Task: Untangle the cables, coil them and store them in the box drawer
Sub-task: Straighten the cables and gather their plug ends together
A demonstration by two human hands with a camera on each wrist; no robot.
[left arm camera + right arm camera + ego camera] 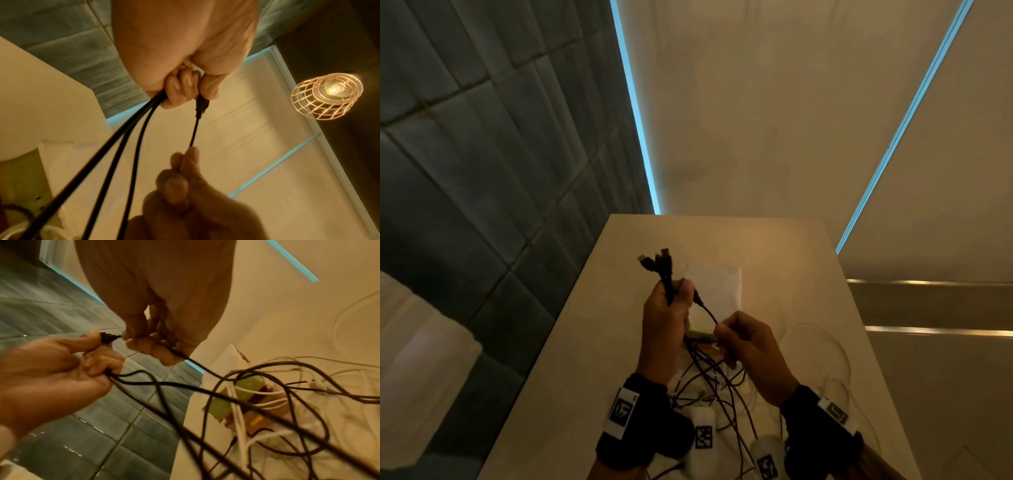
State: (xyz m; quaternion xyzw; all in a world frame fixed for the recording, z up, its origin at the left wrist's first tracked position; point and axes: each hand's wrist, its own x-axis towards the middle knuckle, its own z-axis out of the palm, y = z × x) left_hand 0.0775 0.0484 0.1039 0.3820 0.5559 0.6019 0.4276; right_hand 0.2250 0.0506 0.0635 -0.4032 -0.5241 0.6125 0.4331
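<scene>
While the left hand (664, 320) grips a bundle of black cables (667, 274) with curled fingers (180, 87), the right hand (750, 346) pinches one strand (707, 313). Remaining tangled cables (709, 383) lie on the bench (585, 325) near its front edge.

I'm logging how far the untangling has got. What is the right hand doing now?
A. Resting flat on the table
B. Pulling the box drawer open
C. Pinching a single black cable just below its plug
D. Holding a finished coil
C: the right hand pinches one black cable that runs up to a plug at the left hand, which grips the other cable ends.
</scene>
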